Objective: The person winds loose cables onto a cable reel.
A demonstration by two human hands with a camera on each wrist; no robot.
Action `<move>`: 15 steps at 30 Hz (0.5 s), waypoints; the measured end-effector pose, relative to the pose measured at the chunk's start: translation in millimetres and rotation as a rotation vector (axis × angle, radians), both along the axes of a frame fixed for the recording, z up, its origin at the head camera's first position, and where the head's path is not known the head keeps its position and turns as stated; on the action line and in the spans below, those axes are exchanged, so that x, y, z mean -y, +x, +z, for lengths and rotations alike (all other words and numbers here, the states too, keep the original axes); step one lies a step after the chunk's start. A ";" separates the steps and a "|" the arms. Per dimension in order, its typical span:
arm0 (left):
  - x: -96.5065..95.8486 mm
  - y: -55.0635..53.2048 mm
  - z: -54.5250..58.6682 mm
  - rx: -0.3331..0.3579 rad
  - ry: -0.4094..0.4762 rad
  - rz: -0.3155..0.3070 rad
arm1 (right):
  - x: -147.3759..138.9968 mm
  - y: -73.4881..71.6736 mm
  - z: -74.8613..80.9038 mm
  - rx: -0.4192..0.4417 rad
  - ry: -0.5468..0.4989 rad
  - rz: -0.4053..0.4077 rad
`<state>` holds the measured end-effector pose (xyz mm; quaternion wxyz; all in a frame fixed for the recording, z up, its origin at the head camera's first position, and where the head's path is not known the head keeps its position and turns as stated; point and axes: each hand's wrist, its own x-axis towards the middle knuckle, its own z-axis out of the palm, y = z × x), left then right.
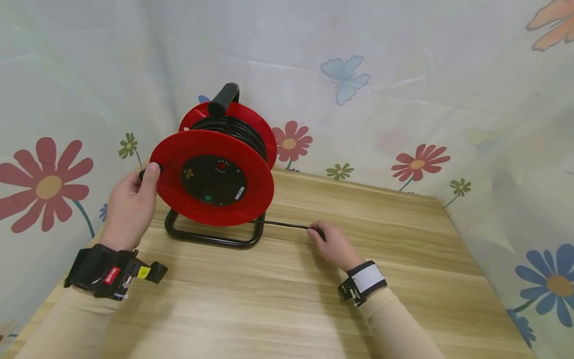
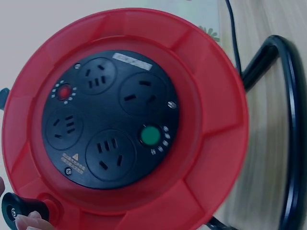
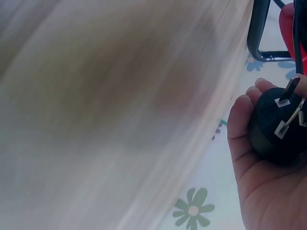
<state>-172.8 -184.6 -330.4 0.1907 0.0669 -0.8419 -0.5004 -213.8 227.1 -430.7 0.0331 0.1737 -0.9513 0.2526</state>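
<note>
A red cable reel [image 1: 215, 214] stands on the table, black cable [image 1: 233, 128] wound between its two discs. Its dark centre panel [image 2: 110, 120] carries several sockets, a red button and a green one. At the disc's left edge my left hand [image 1: 134, 204] grips the black crank knob [image 2: 21, 208]. My right hand [image 1: 334, 244], to the right of the reel, holds the black plug [image 3: 276, 129] at the cable's end; its metal prongs show in the right wrist view. From the reel's underside a stretch of cable [image 1: 287, 225] runs taut to that hand.
The reel rests on a black tubular stand [image 1: 215, 240] and has a black carrying handle [image 1: 224, 99] on top. Wood-grain table [image 1: 251, 309] lies beneath. A pale flowered curtain [image 1: 287, 50] hangs close behind and at both sides.
</note>
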 end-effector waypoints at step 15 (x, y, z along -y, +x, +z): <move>-27.3 -6.9 35.7 -0.098 -0.035 -0.058 | 41.2 -9.8 -5.9 0.029 -0.009 0.021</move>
